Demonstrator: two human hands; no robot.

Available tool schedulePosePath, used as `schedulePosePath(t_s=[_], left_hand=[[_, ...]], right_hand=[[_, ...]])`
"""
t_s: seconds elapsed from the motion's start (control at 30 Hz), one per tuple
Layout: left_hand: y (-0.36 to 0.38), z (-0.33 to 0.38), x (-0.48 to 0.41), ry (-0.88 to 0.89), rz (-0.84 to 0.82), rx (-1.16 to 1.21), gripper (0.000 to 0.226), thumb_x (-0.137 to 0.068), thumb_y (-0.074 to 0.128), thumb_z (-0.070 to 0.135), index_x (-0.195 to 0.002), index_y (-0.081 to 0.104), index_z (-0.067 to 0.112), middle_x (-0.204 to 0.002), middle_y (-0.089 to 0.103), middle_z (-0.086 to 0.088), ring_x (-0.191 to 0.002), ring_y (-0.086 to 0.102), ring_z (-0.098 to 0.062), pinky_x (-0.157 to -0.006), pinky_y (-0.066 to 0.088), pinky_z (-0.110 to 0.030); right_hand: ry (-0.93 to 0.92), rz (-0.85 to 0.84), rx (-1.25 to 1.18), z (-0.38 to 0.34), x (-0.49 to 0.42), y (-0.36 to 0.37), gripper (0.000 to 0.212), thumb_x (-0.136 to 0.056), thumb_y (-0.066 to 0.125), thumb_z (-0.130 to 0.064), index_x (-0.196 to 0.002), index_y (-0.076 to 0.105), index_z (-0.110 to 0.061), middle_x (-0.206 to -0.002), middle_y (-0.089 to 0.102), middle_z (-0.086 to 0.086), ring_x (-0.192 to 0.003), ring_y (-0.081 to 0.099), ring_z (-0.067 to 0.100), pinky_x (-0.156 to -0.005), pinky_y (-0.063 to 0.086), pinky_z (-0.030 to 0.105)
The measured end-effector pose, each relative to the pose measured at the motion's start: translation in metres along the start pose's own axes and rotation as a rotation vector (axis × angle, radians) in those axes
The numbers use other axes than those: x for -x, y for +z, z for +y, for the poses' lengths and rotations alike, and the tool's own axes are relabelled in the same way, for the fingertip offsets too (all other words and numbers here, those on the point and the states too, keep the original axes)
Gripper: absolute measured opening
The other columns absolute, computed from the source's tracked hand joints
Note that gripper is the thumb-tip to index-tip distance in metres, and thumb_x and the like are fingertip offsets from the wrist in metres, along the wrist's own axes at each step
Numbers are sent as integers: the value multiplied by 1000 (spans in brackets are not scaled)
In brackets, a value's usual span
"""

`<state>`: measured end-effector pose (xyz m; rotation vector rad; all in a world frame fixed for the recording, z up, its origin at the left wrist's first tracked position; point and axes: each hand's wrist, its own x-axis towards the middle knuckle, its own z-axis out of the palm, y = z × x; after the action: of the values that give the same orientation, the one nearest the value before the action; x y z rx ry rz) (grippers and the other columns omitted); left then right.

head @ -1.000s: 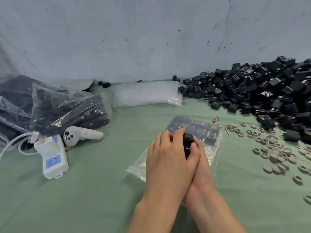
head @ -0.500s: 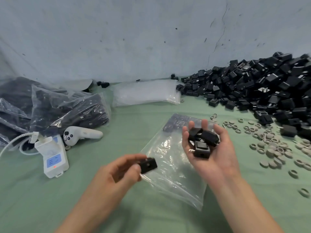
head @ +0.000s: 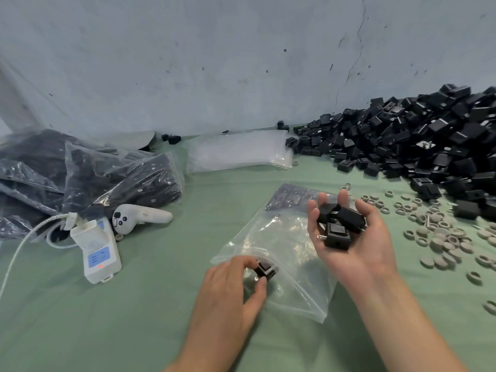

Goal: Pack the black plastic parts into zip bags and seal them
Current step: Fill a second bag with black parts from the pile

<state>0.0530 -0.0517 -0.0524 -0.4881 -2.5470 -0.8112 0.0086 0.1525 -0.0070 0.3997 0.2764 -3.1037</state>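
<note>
Zip bag long axis near-to-far; left hand pinches black part at near mouth; right hand cups parts.

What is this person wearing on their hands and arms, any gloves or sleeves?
Nothing shows. The left hand and right hand are bare, with no gloves, rings or bands visible. The left forearm and right forearm are bare too: no sleeve, watch or bracelet as far as the picture's lower edge.
</note>
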Motion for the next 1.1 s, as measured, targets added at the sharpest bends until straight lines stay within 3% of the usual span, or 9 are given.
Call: schedulePosePath(t_s=[0.1,0.23,0.37,0.57,0.7,0.83,0.93,1.03,1.1], left_hand=[[6,3,-7,-22,-103,-83,13,-90,63,40,-90,59,27,-88,62,16,-92,52,-6,-88,35,-20],[4,1,-3,-21,-237,-122,61,-90,14,65,-117,60,33,-120,54,20,-120,45,-3,-103,27,-16],[-2,5,0,20,-233,-35,43,-92,27,57,-110,61,36,-113,47,21,-110,42,2,-95,32,-13],[9,13,-14,101,-396,-222,57,-96,11,58,-147,32,44,-147,32,14,-137,24,-4,-114,11,-15],[27,15,-30,139,-386,-243,48,-103,21,52,-146,36,37,-147,41,6,-134,35,-13,-114,22,-26],[54,10,-46,67,-432,-224,76,-91,4,63,-154,26,27,-163,18,-5,-150,14,-23,-122,14,-38],[61,10,-58,-72,-457,136,104,-80,11,85,-153,28,14,-161,24,-14,-149,22,-28,-122,18,-43],[61,12,-49,79,-301,77,59,-101,42,48,-148,39,13,-149,45,-13,-136,43,-19,-114,33,-24],[63,14,-46,221,-139,-8,38,-99,47,34,-134,54,18,-130,60,-7,-117,58,-20,-101,48,-30]], right_hand=[[-12,8,-3,-4,0,1,19,-90,58,-29,-98,73,-21,-111,71,8,-103,69,28,-75,60,33],[-32,11,-10,-10,-2,1,19,-91,57,-28,-101,71,-20,-108,71,9,-99,70,29,-76,60,32],[-35,21,-18,-13,-3,2,19,-92,56,-29,-99,72,-20,-106,71,9,-93,70,30,-76,60,32],[-35,16,-28,-13,-4,1,19,-91,57,-28,-100,72,-20,-108,72,10,-97,70,29,-74,60,33],[-37,15,-31,-14,-7,0,19,-91,56,-28,-100,72,-21,-107,71,9,-94,70,30,-74,60,33],[-38,11,-36,-16,-9,0,20,-92,55,-28,-97,72,-20,-107,71,9,-92,71,31,-74,60,33],[-40,9,-36,-17,-10,0,20,-92,55,-28,-97,73,-20,-108,71,9,-91,71,31,-73,60,33],[-41,9,-34,-20,-10,-2,21,-92,56,-28,-99,73,-19,-111,72,9,-94,71,30,-74,60,33],[-41,11,-33,-22,-11,-3,21,-92,56,-28,-98,74,-19,-112,72,9,-96,71,30,-74,60,33]])
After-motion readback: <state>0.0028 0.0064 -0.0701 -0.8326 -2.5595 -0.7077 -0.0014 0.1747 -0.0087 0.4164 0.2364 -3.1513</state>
